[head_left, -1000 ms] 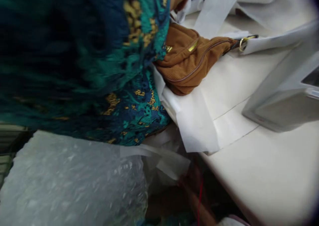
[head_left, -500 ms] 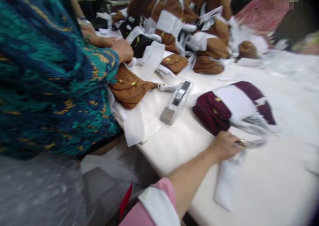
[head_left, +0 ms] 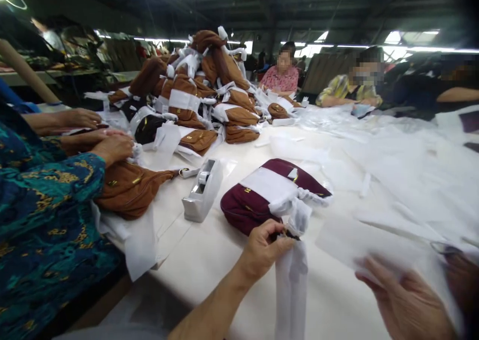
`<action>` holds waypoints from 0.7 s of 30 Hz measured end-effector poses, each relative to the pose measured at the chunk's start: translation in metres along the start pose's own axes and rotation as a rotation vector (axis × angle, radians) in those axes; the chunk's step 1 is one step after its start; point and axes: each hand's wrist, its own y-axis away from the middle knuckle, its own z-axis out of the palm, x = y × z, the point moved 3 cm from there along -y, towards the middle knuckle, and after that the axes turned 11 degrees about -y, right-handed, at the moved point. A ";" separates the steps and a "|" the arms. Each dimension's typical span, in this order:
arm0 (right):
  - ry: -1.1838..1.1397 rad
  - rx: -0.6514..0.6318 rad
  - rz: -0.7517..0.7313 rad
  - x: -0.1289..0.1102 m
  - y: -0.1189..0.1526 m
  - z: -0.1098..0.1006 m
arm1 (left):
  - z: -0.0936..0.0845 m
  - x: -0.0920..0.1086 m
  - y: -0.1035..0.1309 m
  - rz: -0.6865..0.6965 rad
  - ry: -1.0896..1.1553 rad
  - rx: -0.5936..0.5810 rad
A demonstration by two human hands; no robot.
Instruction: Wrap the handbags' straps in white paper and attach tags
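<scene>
A maroon bag [head_left: 247,210] wrapped in a band of white paper lies on the white table [head_left: 209,260] in front of me. My left hand [head_left: 264,247] pinches the paper-wrapped strap [head_left: 292,280] at the bag's near end; the strap hangs toward the table edge. My right hand [head_left: 404,300] sits at the lower right with fingers spread, touching a sheet of white tissue paper [head_left: 359,240]. It holds nothing that I can see.
A grey tape dispenser [head_left: 202,190] stands left of the bag. A co-worker in a teal patterned sleeve [head_left: 45,205] handles a brown bag [head_left: 127,190] at left. A pile of wrapped brown bags [head_left: 202,90] rises behind. Other people sit across, with loose white paper [head_left: 392,155] over the right side.
The view swung up from the co-worker's sleeve and bubble wrap to the whole table. My left hand shifted along the maroon bag's strap, and my right hand came into view.
</scene>
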 end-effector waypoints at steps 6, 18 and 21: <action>0.141 -0.359 0.170 0.016 0.024 0.062 | 0.004 0.001 0.014 0.017 -0.071 -0.028; 0.646 -0.585 0.043 0.014 0.003 0.051 | 0.005 0.003 0.014 0.056 -0.174 -0.052; 0.543 -0.713 -0.001 0.002 0.006 0.068 | 0.008 0.002 0.015 0.063 -0.217 -0.074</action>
